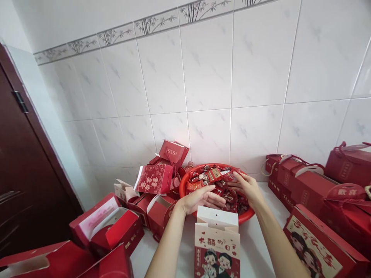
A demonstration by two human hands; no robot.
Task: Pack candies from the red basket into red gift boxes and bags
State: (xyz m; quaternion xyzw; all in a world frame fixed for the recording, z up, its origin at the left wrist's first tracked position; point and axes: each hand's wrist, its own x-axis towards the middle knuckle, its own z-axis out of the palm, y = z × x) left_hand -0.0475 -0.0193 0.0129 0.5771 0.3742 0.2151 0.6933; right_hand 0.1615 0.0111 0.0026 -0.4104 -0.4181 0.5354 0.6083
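Note:
A red round basin [182,185] full of wrapped candies [214,174] stands against the wall. My left hand [201,199] is over the near left part of the basin, palm turned inward, its fingers stretched out with nothing in them. Over the right side, my right hand [246,187] reaches in with fingers apart, their tips close to the candies; whether they touch any is unclear. Between my forearms stands an upright candy box [217,247] with a cartoon couple on its front and its white top flap raised. Neither hand grips this box.
Open red boxes [116,227] lie heaped on the left, some tipped over. Closed red gift boxes with cord handles [310,185] stand in rows on the right, beside a box with a printed couple [319,247]. Behind is a tiled wall [208,135]; a dark door [26,166] is at far left.

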